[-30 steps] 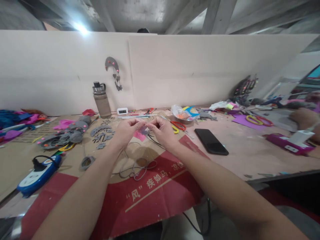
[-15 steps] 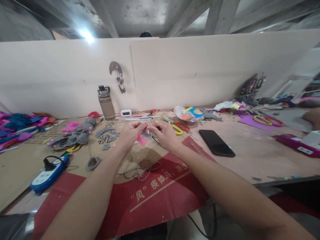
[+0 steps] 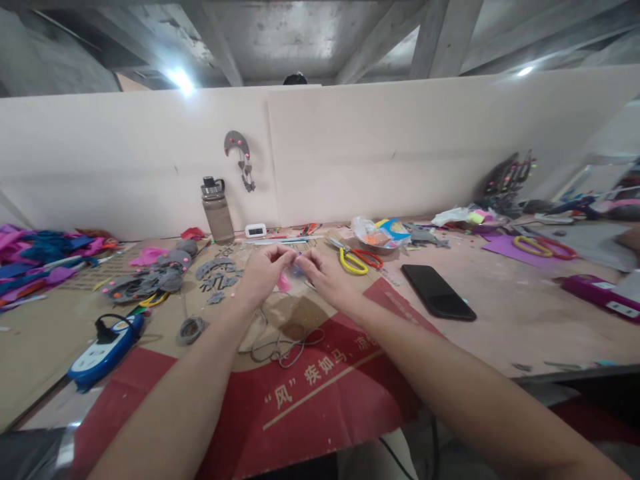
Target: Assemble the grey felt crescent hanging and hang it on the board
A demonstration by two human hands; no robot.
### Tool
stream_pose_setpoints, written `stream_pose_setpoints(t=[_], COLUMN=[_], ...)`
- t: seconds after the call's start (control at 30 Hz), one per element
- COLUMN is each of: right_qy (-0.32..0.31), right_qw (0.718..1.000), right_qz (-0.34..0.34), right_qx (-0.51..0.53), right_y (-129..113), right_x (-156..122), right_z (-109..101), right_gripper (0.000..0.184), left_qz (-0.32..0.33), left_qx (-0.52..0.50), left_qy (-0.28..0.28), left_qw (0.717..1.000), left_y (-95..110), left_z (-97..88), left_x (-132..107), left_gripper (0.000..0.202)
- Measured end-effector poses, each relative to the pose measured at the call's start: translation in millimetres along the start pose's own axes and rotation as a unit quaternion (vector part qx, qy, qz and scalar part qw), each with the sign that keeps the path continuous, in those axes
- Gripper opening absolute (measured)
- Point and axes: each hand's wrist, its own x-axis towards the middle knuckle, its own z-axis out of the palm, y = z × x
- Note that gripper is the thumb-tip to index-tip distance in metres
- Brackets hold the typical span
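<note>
My left hand [image 3: 267,272] and my right hand [image 3: 323,272] meet above the cardboard, thumbs and fingertips pinched close together. What they pinch is too small to make out; a tiny bluish speck shows between the fingertips. Just below them are a clear, shiny plastic piece [image 3: 296,272] and a bright pink scrap [image 3: 284,285]. Grey felt cutouts [image 3: 217,269], one crescent-shaped, lie left of my left hand. Nearer me, loops of grey cord [image 3: 285,347] spread over the cardboard, with a grey roll [image 3: 191,329] to their left.
Yellow-handled scissors [image 3: 353,261] and red-handled scissors [image 3: 370,259] lie beyond my right hand. A black phone [image 3: 437,292] is farther right. At left are a blue power strip [image 3: 106,351] and a grey felt pile [image 3: 155,280]. A bottle [image 3: 218,212] stands by the white partition [image 3: 350,147].
The view has tilted slightly, shifting the scene a little right and down. My hands stay together, with the fingertips slightly rearranged.
</note>
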Motion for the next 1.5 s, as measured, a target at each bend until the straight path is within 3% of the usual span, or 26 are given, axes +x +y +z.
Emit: stream_pose_setpoints(t=[0.1,0.23,0.5,0.7,0.97,1.1,1.23,1.37,1.5], right_qy=[0.016,0.033,0.011,0.021,-0.01,-0.005,0.011,0.038,0.118], right_qw=[0.999,0.999,0.999,0.998,0.999,0.999,0.999,0.997,0.986], right_qz=[-0.012,-0.012,0.013,0.033,-0.02,-0.015,0.001,0.055,0.116], right_qx=[-0.027,-0.03,0.028,0.056,-0.025,-0.035,-0.04,0.028,0.017], right_y=[-2.8,-10.5,-10.0,-5.4,-2.6,-4.9,-6.7,1.6,33.0], right_x=[-0.5,-2.2,-0.9,-0.6,0.5,1.1,3.2,18.0,48.4], right_z=[0.5,-0.3,-0.6,-1.7,2.3,2.5,1.6,-12.3,-58.5], right_gripper=[0.023,0.025,0.032,0.052,0.028,0.026,0.03,0.036,0.035], left_qz=[0.015,0.015,-0.062,-0.044,0.017,-0.009,-0.056,-0.093,-0.092], left_qx=[0.05,0.059,-0.135,-0.052,0.089,0.024,-0.128,-0.189,-0.121], left_qy=[0.008,0.02,-0.035,-0.02,0.03,0.015,-0.001,0.049,0.054], left_qw=[0.999,0.998,0.988,0.997,0.995,1.0,0.99,0.976,0.987], left_y=[1.7,5.1,-4.4,-7.6,2.9,-3.5,-9.1,-11.1,-11.1], left_z=[2.5,3.5,1.3,-1.3,-0.1,3.6,4.8,1.8,1.3], left_x=[-1.9,-3.5,1.0,2.9,-1.1,-0.3,1.4,3.3,3.5], left_gripper=[0.023,0.024,0.038,0.03,0.029,0.031,0.038,0.05,0.045])
